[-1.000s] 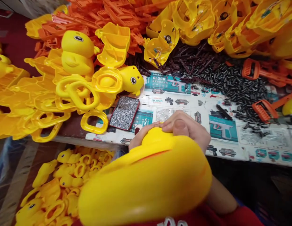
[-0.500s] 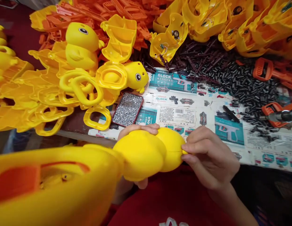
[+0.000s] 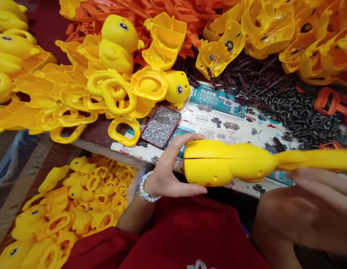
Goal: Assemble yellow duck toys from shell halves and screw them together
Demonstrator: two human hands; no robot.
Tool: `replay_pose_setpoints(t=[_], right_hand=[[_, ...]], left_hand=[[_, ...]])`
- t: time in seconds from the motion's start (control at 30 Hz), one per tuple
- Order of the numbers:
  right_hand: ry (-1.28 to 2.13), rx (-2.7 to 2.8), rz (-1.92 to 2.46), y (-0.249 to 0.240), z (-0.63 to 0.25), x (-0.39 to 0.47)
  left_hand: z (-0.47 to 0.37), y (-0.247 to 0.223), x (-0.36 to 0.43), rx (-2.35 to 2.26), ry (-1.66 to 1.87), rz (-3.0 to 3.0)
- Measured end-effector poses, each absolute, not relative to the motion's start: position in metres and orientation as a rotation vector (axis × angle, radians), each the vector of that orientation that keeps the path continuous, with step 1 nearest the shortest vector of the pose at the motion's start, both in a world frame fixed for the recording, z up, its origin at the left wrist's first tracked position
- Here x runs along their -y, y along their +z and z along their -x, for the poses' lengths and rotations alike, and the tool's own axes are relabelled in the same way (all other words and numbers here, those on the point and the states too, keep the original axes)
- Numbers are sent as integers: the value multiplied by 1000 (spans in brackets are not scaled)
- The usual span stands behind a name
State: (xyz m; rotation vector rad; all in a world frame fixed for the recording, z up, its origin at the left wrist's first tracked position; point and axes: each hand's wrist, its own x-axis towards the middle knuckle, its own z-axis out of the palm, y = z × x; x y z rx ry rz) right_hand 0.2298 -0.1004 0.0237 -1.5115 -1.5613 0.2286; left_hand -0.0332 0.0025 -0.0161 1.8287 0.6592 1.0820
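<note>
A yellow plastic duck toy (image 3: 226, 162) is stretched sideways in front of me, its long blurred end pointing right. A seam and small holes show along its body. At its left end, my left hand (image 3: 172, 168) has the thumb below and the fingers above, holding the toy. My right hand (image 3: 304, 213) lies under the long right end, close against it; its fingers are smeared by motion, so its grip is unclear. Past the toy, a shallow tray of small metal screws (image 3: 161, 126) rests on the table. Left of the tray is a yellow oval ring (image 3: 124, 130).
Yellow duck halves and rings (image 3: 69, 86) are heaped at left. Orange plastic parts (image 3: 120, 11) pile up behind. Black small parts (image 3: 299, 108) cover the right back. An open duck shell (image 3: 220, 52) has wires inside. Below the table edge, more yellow ducks (image 3: 83, 201) fill a container.
The duck toy has swung round: its long end pointed left and now points right. My right hand has left the small tip it pinched and moved right. My left hand is now at the toy's left end.
</note>
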Motion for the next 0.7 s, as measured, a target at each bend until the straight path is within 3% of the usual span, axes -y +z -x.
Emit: replay_pose_setpoints(t=[0.3, 0.7], right_hand=[[-136, 1871, 1490, -3, -166, 51], [-217, 1684, 1450, -9, -155, 48]], left_hand=[[10, -28, 12, -736, 1121, -1926], [-10, -27, 10, -842, 1497, -1810]])
